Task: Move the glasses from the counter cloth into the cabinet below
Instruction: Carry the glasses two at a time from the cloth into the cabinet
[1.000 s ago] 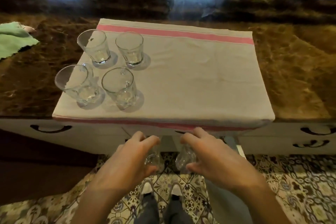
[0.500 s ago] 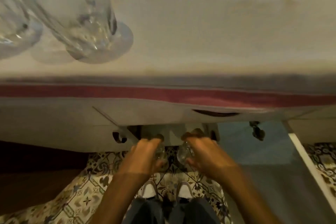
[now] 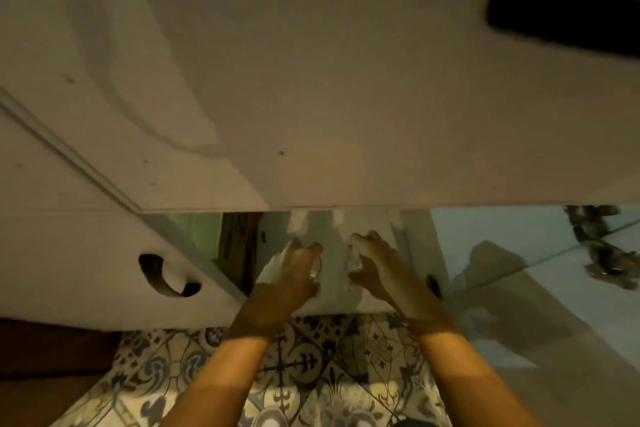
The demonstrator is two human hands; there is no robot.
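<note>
Both my hands reach into the open cabinet under the counter. My left hand (image 3: 292, 276) grips a clear glass (image 3: 316, 270), of which only a glint shows between the fingers. My right hand (image 3: 379, 265) holds a second clear glass (image 3: 354, 262), mostly hidden by the fingers. Both glasses are low over the white cabinet shelf (image 3: 334, 291); I cannot tell whether they touch it. The counter cloth and the other glasses are out of view.
A pale drawer front (image 3: 311, 80) fills the upper view, with a dark handle cutout (image 3: 568, 10) at the right. The left cabinet door (image 3: 104, 270) and the glossy right door (image 3: 540, 295) stand open. A hinge (image 3: 599, 246) shows. Patterned floor tiles (image 3: 311, 367) lie below.
The view has dropped from the countertop to below the drawer. Both hands have carried their glasses forward from above the floor into the cabinet opening.
</note>
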